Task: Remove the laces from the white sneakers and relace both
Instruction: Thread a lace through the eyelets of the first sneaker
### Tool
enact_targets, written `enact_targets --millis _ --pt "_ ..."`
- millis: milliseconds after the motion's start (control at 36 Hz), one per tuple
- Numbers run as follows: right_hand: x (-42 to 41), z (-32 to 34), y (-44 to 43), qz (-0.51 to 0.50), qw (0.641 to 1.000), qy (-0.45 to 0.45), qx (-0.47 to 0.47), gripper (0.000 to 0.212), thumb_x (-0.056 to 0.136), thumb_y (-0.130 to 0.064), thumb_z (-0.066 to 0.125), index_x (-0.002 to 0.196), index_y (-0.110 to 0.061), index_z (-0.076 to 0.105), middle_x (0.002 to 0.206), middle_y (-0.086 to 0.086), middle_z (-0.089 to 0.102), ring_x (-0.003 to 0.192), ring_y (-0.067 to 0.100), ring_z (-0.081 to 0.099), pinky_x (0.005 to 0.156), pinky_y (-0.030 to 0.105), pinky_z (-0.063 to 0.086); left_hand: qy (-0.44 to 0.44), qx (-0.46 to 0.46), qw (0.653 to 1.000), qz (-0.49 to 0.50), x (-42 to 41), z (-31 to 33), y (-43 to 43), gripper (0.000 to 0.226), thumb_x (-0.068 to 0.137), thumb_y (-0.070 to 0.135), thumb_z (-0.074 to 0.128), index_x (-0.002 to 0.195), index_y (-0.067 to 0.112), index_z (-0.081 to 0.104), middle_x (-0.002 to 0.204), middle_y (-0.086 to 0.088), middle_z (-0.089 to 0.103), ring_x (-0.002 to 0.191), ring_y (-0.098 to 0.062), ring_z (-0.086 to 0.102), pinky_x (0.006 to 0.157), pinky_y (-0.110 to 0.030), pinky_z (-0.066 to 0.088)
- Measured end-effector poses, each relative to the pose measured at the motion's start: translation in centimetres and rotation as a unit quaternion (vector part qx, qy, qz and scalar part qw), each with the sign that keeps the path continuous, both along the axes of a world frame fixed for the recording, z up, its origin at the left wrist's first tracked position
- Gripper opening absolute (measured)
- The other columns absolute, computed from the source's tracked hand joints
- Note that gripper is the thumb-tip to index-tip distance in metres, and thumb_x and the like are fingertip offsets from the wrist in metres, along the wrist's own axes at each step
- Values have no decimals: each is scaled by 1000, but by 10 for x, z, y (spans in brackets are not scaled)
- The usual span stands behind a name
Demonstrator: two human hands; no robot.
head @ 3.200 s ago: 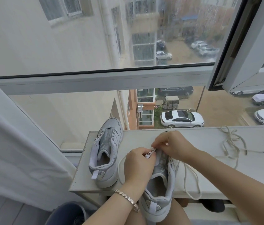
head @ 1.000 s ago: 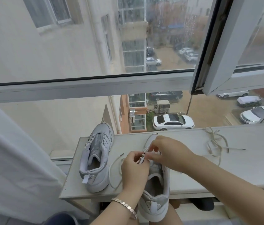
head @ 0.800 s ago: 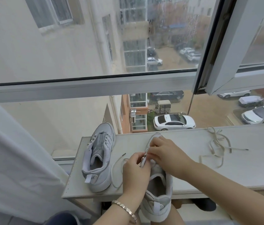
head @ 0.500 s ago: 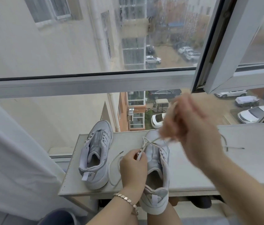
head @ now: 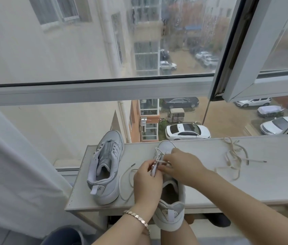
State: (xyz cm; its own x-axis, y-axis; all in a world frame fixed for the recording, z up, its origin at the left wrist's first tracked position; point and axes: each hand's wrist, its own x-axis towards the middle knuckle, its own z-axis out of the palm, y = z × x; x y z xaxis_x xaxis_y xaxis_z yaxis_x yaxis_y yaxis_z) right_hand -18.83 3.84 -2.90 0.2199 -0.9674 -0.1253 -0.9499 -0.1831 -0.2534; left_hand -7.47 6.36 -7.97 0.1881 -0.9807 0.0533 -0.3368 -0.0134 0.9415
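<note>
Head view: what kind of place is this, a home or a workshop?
Most likely a home, an upper-floor flat. The big window looks down on parked cars and an apartment block, a white curtain hangs at the left, and a narrow table under the glass holds sneakers.

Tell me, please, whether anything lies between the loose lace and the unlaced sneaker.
Yes: between loose lace and unlaced sneaker sits the other sneaker, with left hand and right hand on it.
</note>
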Motion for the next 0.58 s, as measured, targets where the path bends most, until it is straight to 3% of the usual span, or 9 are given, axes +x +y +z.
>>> enact_targets --millis 56,194,306,361,472,528,583 --pt "3 -1 2 37 998 6 -42 35 97 -44 38 103 -18 62 92 -3 37 90 23 57 64 25 31 2 -4 1000 -10 2 1 2 20 86 6 56 93 22 67 76 16 61 76 7 57 60 -3 40" --pt "6 15 28 166 949 -180 -197 31 92 -34 46 76 -15 66 88 -5 54 61 16 53 51 26 38 -11 -3 1000 20 0 2 5 41 83 -2 53 58 30 48 50 15 49 54 10 52 51 -4 39" --pt "6 32 45 169 911 -346 -147 41 92 -35 38 77 -10 66 104 -12 56 78 4 52 74 26 43 15 -2 1000 15 -3 5 8 42 85 -4 51 65 33 50 50 22 55 52 5 54 52 -12 44" --pt "3 41 50 187 881 -411 -141 37 93 -28 40 76 -8 66 88 -6 64 81 10 54 74 26 43 32 -6 999 25 -3 4 8 40 85 -1 52 60 30 54 48 18 55 50 1 52 54 -14 41" --pt "-12 42 52 149 843 -506 -100 40 90 -32 43 54 -17 53 57 0 49 59 10 48 61 20 36 -7 -4 999 37 -3 2 5 29 86 7 54 59 19 58 50 7 54 54 -6 48 47 -10 34" --pt "-23 39 45 51 854 -518 -32 51 91 -46 45 47 -20 46 49 0 45 49 10 46 56 19 36 5 2 999 35 -2 1 3 36 86 6 53 54 23 53 48 10 52 52 -1 47 48 -9 35" --pt "-35 34 34 -47 915 -402 3 56 91 -55 39 49 -20 45 42 0 49 46 11 50 55 23 40 -1 10 999 31 -1 2 2 35 86 3 52 55 19 52 47 6 47 51 0 44 49 -8 35"
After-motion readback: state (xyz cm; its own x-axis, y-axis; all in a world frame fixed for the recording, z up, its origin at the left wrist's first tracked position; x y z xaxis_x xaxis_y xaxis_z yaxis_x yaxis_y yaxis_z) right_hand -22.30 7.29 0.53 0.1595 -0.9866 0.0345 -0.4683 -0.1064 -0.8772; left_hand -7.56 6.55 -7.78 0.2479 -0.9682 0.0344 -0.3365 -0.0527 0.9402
